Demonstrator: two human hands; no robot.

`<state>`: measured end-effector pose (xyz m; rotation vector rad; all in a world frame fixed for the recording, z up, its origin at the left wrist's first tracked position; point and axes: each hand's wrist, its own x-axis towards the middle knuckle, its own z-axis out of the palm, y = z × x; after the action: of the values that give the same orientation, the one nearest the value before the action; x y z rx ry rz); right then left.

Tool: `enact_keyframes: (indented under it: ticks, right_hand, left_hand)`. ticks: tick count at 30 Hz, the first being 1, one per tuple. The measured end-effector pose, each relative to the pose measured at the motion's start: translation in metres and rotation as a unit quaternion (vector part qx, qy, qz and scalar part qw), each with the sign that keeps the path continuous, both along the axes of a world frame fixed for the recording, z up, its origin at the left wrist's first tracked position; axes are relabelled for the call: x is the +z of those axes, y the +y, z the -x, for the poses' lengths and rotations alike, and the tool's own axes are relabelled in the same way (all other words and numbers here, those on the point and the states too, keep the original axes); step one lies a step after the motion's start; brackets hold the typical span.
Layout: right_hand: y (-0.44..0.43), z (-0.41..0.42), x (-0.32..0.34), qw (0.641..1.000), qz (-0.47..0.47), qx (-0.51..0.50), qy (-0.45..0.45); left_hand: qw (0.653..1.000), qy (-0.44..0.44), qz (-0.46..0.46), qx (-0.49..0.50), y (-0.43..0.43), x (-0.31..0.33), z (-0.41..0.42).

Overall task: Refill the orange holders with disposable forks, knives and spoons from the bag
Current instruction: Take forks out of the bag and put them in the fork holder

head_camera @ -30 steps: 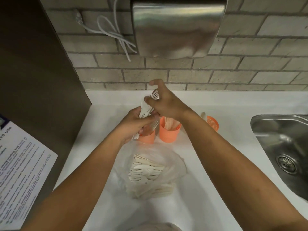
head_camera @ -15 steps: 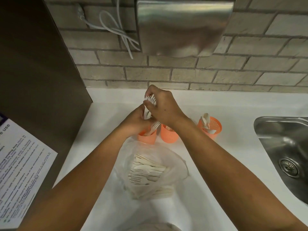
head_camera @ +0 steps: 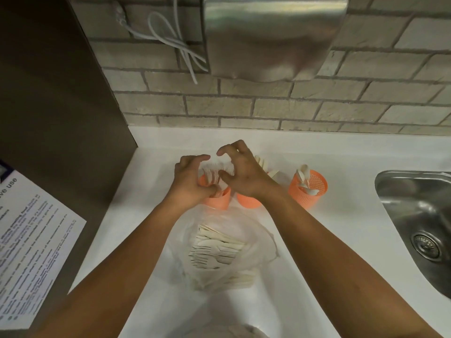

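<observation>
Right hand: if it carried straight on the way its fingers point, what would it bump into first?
Probably the white forks standing in the leftmost orange holder, then the left hand just beyond; depth is hard to judge.

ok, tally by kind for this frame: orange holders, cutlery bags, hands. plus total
orange holders: 3
clear cutlery bag: 1
hands: 2 (left hand, right hand)
total: 6
</observation>
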<state>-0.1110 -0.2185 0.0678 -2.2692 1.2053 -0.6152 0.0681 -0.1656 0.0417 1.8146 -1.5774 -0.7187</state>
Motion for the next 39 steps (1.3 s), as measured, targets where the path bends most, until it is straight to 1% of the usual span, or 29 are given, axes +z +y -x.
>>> enact_keyframes:
  ticks: [2, 4, 5, 6, 8, 10, 12, 14, 16, 17, 18, 20, 22, 23, 24, 25, 26, 27, 28, 30, 32, 33, 35, 37, 39]
  right_hand:
    - [0.001, 0.004, -0.001, 0.998, 0.021, -0.021, 0.060]
    - [0.001, 0.005, -0.005, 0.993, 0.000, -0.015, 0.120]
    - [0.002, 0.004, -0.006, 0.991, -0.017, -0.005, 0.136]
    - [0.003, 0.003, -0.007, 0.990, -0.026, 0.003, 0.140]
    - [0.004, 0.002, -0.008, 0.993, -0.015, 0.004, 0.120]
    - [0.004, 0.002, -0.009, 0.996, 0.020, -0.010, 0.091]
    - [0.005, -0.001, -0.011, 0.995, 0.062, -0.017, 0.073]
    - [0.007, -0.005, -0.014, 0.991, 0.093, -0.004, 0.095]
    - [0.010, -0.007, -0.015, 0.984, 0.123, 0.011, 0.129]
    - [0.011, -0.006, -0.014, 0.982, 0.142, 0.011, 0.122]
    - [0.013, -0.005, -0.012, 0.982, 0.159, 0.002, 0.097]
    - [0.024, -0.004, -0.003, 0.987, 0.157, -0.037, 0.020]
    - [0.041, -0.001, 0.010, 0.990, 0.117, -0.036, -0.069]
    - [0.051, 0.001, 0.015, 0.991, 0.086, -0.008, -0.102]
    - [0.060, 0.005, 0.017, 0.992, 0.044, 0.032, -0.116]
    - [0.070, 0.007, 0.016, 0.991, -0.010, 0.077, -0.108]
    - [0.078, 0.009, 0.012, 0.989, -0.062, 0.115, -0.075]
    - [0.085, 0.011, 0.003, 0.985, -0.096, 0.140, -0.016]
    - [0.090, 0.011, -0.009, 0.981, -0.112, 0.151, 0.055]
    - [0.100, 0.011, -0.032, 0.966, -0.117, 0.129, 0.191]
    - [0.109, 0.013, -0.048, 0.945, -0.119, 0.110, 0.284]
    - [0.114, 0.015, -0.054, 0.939, -0.128, 0.108, 0.301]
    - [0.121, 0.017, -0.061, 0.938, -0.147, 0.109, 0.293]
    - [0.126, 0.019, -0.063, 0.945, -0.151, 0.105, 0.271]
    - [0.129, 0.019, -0.063, 0.946, -0.150, 0.112, 0.264]
  left_hand:
    - [1.000, -0.021, 0.007, 0.008, -0.002, 0.000, 0.000]
    - [0.999, -0.032, 0.004, -0.004, -0.006, -0.001, 0.001]
    - [0.999, -0.035, 0.000, -0.015, -0.008, -0.002, 0.002]
    - [0.999, -0.043, -0.004, -0.027, -0.011, -0.004, 0.002]
    - [0.996, -0.076, -0.011, -0.050, -0.014, -0.007, 0.002]
    - [0.991, -0.119, -0.010, -0.063, -0.015, -0.008, 0.002]
    - [0.987, -0.143, -0.007, -0.068, -0.014, -0.009, 0.001]
    - [0.988, -0.139, -0.012, -0.072, -0.010, -0.011, -0.001]
    - [0.992, -0.108, -0.012, -0.058, -0.004, -0.010, -0.002]
    - [0.995, -0.088, -0.001, -0.041, 0.001, -0.007, -0.002]
    - [0.997, -0.068, 0.023, -0.020, 0.007, -0.003, -0.002]
    - [0.993, -0.045, 0.104, 0.025, 0.023, 0.008, -0.001]
    - [0.982, -0.024, 0.181, 0.057, 0.044, 0.019, 0.000]
    - [0.979, -0.010, 0.195, 0.058, 0.055, 0.024, 0.000]
    - [0.981, 0.004, 0.191, 0.045, 0.066, 0.027, 0.000]
    - [0.986, 0.018, 0.165, 0.019, 0.076, 0.027, 0.000]
    - [0.992, 0.024, 0.121, -0.017, 0.085, 0.026, 0.001]
    - [0.996, 0.017, 0.068, -0.060, 0.093, 0.021, 0.002]
    - [0.995, -0.003, 0.013, -0.103, 0.099, 0.014, 0.002]
    - [0.984, -0.053, -0.071, -0.155, 0.109, -0.002, 0.001]
    - [0.968, -0.119, -0.122, -0.184, 0.116, -0.017, -0.001]
    - [0.958, -0.158, -0.137, -0.196, 0.120, -0.022, -0.002]
    - [0.940, -0.225, -0.141, -0.213, 0.125, -0.028, -0.005]
    - [0.933, -0.257, -0.131, -0.218, 0.128, -0.030, -0.006]
    - [0.928, -0.267, -0.135, -0.220, 0.130, -0.031, -0.007]
